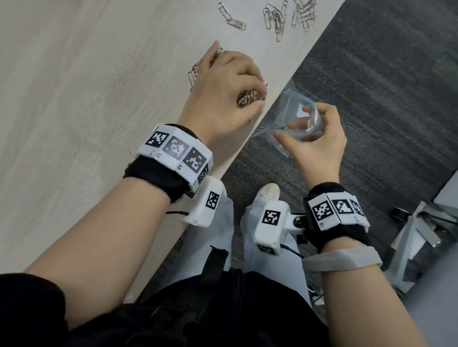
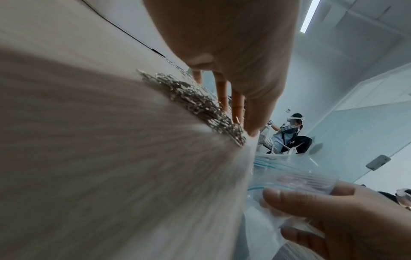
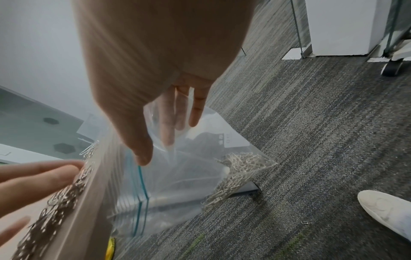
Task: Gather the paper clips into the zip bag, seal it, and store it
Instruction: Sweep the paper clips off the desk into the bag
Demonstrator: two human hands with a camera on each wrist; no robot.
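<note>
Light wood-grain table [image 1: 54,81] bearing scattered silver wire paper clips [image 1: 280,14]. Left hand [image 1: 223,93], fingers extended and spread, pressing a heap of clips at the table edge. Right hand [image 1: 316,139] pinching open the clear blue-zip plastic bag [image 3: 177,176] just beyond the edge, clips lying inside.

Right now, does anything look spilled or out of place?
Yes. One paper clip lies on the grey carpet, below the table edge and near the white shoe, apart from the clips in the zip bag.
</note>
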